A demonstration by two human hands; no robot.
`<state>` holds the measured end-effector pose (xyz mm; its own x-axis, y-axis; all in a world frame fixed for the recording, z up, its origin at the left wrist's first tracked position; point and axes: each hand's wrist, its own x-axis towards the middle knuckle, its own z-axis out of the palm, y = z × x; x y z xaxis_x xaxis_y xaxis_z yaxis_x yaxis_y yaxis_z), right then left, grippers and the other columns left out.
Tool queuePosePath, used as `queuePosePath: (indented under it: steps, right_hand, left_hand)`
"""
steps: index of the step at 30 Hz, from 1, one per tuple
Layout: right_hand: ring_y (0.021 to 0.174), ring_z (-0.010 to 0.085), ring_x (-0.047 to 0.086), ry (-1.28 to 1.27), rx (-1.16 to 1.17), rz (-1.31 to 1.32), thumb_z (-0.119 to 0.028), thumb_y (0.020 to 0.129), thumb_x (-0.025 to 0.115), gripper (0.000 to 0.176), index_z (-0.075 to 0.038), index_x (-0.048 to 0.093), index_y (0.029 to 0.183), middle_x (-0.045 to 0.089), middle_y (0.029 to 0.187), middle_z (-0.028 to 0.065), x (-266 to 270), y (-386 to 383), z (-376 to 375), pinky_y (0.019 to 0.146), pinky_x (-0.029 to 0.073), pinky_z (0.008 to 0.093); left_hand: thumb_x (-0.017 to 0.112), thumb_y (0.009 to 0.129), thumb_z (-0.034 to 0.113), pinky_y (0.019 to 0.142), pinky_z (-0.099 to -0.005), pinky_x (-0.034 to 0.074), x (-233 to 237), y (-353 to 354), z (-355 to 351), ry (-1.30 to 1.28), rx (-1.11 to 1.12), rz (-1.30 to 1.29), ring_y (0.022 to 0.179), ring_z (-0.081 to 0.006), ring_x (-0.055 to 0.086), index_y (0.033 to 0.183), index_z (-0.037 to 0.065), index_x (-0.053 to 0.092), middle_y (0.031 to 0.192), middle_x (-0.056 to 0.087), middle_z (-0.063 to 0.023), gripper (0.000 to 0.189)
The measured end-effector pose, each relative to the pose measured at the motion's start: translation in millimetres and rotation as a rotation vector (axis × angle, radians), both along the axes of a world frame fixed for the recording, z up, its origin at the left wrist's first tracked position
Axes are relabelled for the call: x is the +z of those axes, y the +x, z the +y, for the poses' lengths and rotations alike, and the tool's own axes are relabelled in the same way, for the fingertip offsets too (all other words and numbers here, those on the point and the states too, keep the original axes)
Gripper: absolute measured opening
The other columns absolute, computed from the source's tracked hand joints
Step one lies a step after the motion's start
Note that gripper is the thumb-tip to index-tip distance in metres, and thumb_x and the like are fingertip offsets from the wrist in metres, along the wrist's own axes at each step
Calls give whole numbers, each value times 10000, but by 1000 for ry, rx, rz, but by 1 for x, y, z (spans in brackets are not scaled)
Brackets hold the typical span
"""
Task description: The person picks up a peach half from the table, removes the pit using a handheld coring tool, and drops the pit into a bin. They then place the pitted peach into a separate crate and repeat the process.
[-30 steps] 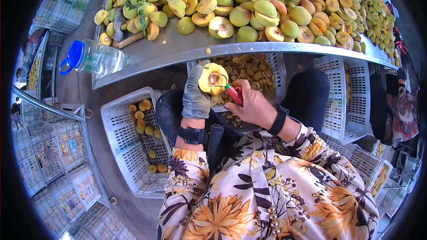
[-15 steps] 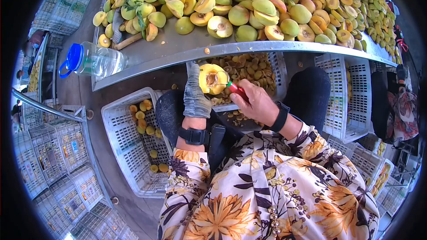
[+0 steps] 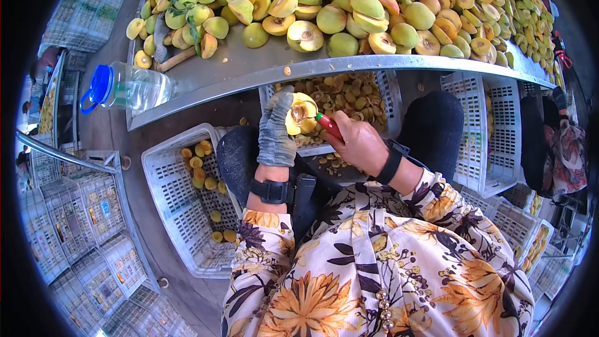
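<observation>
My left hand (image 3: 276, 128), in a grey knit glove, is closed around a yellow peach half (image 3: 301, 114) whose cut face is turned up and to the right, with a brownish pit hollow in it. My bare right hand (image 3: 362, 143) is wrapped round a red-handled pitting knife (image 3: 329, 126) with a green collar. Its thin metal end reaches the cut face of the peach; the exact tip is hard to make out. Both hands are just below the table's metal edge (image 3: 249, 80), above a white crate (image 3: 392, 103) of cut peach pieces.
Many halved peaches (image 3: 368, 6) are heaped on the metal table. A blue-capped water bottle (image 3: 128, 85) lies near its left corner, beside a wooden handle (image 3: 176, 60). A white crate (image 3: 181, 212) with some peach halves stands at my left; stacked crates (image 3: 480, 137) are at right.
The peach half has turned and shifted slightly right in my gloved fingers, its cut face now tilted toward the knife. My right hand has moved slightly down and right.
</observation>
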<state>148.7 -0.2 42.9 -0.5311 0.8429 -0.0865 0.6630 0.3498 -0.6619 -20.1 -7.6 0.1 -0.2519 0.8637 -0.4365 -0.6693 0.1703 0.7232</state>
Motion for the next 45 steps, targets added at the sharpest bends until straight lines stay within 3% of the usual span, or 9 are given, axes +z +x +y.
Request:
queuePosePath:
  steps: [11, 14, 22, 27, 29, 31, 33, 40, 45]
  right_hand:
    - [587, 377, 569, -20, 75, -76, 4, 736, 524, 170, 10, 396, 848, 544, 581, 200, 2, -8, -2, 494, 440, 430]
    - [665, 372, 593, -102, 71, -160, -2, 714, 525, 181, 14, 419, 859, 584, 679, 222, 4, -14, -3, 567, 466, 441]
    - [625, 362, 589, -141, 238, -121, -18, 672, 581, 262, 33, 440, 886, 566, 625, 214, -11, -12, 3, 549, 467, 414]
    - [668, 371, 594, -295, 211, -52, -42, 684, 573, 258, 37, 473, 909, 573, 664, 230, -6, -11, 13, 574, 470, 407]
    - [681, 375, 594, -451, 62, -8, -47, 690, 566, 225, 37, 488, 883, 578, 685, 235, 1, -12, 15, 573, 471, 399]
    - [668, 377, 591, -344, 56, 59, -50, 693, 565, 211, 40, 490, 869, 574, 675, 238, -4, -16, 11, 572, 469, 403]
    - [656, 380, 588, -235, 45, 128, -52, 696, 564, 199, 43, 493, 856, 570, 666, 241, -10, -20, 5, 570, 468, 407]
    - [591, 403, 558, -85, 26, 71, -60, 731, 564, 174, 35, 459, 831, 541, 594, 238, -11, -32, -4, 539, 446, 446]
    - [583, 408, 552, -87, -13, 57, -48, 733, 555, 159, 29, 452, 827, 533, 580, 231, -13, -42, -9, 532, 439, 444]
  left_hand:
    - [586, 824, 157, 841, -301, 465, 6, 5, -2, 118, -61, 47, 935, -186, 566, 1057, 21, 558, 1031, 583, -90, 272]
    - [628, 798, 162, 795, -276, 470, 0, 4, -3, 106, -47, 41, 879, -161, 570, 1029, 18, 574, 972, 592, -70, 278]
    - [678, 764, 185, 725, -254, 484, 3, -4, 3, -28, -72, -63, 758, -130, 582, 1001, 7, 588, 817, 615, -36, 310]
    - [632, 803, 248, 793, -301, 471, -27, -10, 12, 108, -15, -53, 893, -170, 560, 1196, 55, 461, 1017, 570, -69, 470]
    - [615, 808, 322, 829, -328, 459, -14, -8, 12, 116, -12, -54, 949, -188, 540, 1241, 79, 415, 1085, 533, -77, 535]
    - [560, 800, 485, 811, -344, 477, 6, 0, 6, 45, 52, -101, 883, -212, 580, 1033, 49, 552, 958, 602, -74, 494]
    - [548, 808, 478, 823, -346, 467, 8, -3, 5, -1, 14, -138, 898, -213, 572, 1027, 49, 554, 954, 598, -68, 482]
    - [660, 787, 222, 730, -283, 490, -11, -5, 0, 140, 180, -54, 796, -147, 573, 909, 82, 549, 869, 590, -42, 217]
    - [696, 756, 205, 672, -274, 500, -5, -1, 8, 103, 273, -7, 726, -143, 584, 853, 72, 589, 820, 607, -48, 196]
